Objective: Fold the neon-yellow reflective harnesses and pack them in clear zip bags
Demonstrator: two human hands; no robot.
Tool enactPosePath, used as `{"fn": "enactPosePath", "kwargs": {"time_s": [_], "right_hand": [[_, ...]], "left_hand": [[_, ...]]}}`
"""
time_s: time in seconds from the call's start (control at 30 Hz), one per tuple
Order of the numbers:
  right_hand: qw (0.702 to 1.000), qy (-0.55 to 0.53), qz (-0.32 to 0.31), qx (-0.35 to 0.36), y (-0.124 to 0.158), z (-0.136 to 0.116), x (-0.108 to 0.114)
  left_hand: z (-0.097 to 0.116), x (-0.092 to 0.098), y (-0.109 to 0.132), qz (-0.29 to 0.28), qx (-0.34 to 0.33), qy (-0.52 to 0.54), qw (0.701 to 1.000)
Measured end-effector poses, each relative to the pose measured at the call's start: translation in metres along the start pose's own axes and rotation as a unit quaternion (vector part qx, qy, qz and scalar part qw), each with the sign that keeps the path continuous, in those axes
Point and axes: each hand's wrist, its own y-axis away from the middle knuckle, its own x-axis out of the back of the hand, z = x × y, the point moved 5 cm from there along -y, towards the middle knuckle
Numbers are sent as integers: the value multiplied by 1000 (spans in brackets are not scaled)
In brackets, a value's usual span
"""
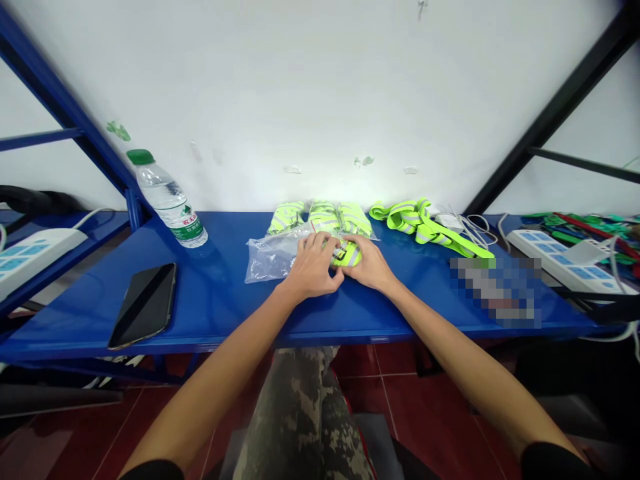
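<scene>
Yellow-green reflective vest (pixel 346 255), folded small, is held down on a blue worktop (pixel 235 313) under the curled fingers of the left hand (pixel 314 267) and right hand (pixel 367 262), beside a clear plastic bag (pixel 270 260), with bagged vests (pixel 323 217) just behind.

Trousers (pixel 300 417): camo, grey/olive/blk mottle, bottom centre of frame. L sleeve (pixel 153 472) & R sleeve (pixel 550 463): blk, edges only, lower corners. L forearm (pixel 210 380) & R forearm (pixel 475 373) bare to cuff. L hand (pixel 315 267) & R hand (pixel 367 261) ungloved.
</scene>
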Motion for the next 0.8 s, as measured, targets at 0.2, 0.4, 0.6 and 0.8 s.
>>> {"fn": "enactPosePath", "kwargs": {"time_s": [0.2,0.4,0.6,0.8], "right_hand": [[999,-16,32,-5,-1,2,10],[996,-48,76,-11,1,3,16],[995,-28,95,-2,3,0,24],[998,-2,65,2,11,3,19]], "left_hand": [[-5,-1,2,9,26,-69,997],[1,-1,1,50,6,-83,995],[11,2,0,40,-36,-60,997],[14,-6,1,9,-52,-56,997]]}}
